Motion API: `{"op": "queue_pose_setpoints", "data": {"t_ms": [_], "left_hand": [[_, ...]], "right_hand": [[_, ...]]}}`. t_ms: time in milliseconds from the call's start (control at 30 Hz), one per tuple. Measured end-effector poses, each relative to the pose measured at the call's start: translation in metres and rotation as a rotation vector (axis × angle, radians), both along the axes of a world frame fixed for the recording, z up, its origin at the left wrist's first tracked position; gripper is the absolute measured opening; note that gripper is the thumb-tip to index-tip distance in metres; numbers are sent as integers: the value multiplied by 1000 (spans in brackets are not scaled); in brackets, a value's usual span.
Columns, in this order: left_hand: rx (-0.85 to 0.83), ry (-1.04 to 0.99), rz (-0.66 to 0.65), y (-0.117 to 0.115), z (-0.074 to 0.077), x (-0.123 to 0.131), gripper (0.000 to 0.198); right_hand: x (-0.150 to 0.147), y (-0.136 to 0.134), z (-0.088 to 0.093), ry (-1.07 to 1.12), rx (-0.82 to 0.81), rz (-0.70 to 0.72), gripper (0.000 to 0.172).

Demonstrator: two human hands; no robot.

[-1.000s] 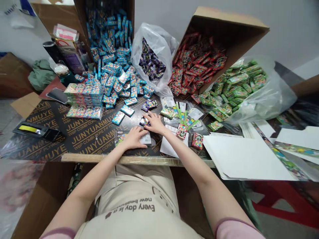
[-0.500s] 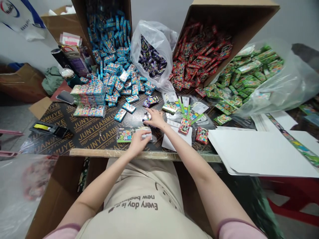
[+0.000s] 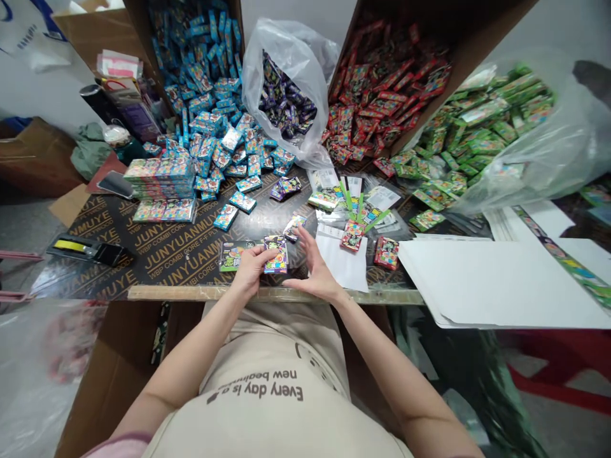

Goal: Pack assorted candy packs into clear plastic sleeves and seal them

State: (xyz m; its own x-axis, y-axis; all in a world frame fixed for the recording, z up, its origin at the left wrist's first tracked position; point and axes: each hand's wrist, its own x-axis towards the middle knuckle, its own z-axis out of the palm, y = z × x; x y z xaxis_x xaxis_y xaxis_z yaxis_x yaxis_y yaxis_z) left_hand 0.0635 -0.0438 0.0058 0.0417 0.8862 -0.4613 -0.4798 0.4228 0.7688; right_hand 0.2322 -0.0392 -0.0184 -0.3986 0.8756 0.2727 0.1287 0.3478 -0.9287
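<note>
While left fingers [image 3: 265, 255] pinch purple packet [image 3: 277, 263], right fingers [image 3: 309, 246] alongside, spread

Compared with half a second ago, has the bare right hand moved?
Yes: the bare right hand has moved nearer the long tan table-edge strip.

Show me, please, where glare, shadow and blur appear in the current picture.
Head view, centre: whitish glare on the black printed plywood tabletop; head view, upper right: dark shadow inside the brown cardboard box; head view, lower left: blurred clear plastic sheeting; head view, middle: small purple rectangular packet in the left hand, fairly clear.
</note>
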Motion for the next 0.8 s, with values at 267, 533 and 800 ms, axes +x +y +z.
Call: {"op": "queue_pose_setpoints", "data": {"t_ms": [267, 533, 800], "left_hand": [[373, 558, -328, 9, -8, -2, 45], [796, 1534, -750, 19, -23, -40, 106], [885, 1378, -681, 4, -14, -48, 114]], "right_hand": [[24, -4, 14, -334, 339, -286, 78], [43, 10, -9, -624, 331, -349, 76], [36, -2, -7, -404, 122, -21, 94]]}}
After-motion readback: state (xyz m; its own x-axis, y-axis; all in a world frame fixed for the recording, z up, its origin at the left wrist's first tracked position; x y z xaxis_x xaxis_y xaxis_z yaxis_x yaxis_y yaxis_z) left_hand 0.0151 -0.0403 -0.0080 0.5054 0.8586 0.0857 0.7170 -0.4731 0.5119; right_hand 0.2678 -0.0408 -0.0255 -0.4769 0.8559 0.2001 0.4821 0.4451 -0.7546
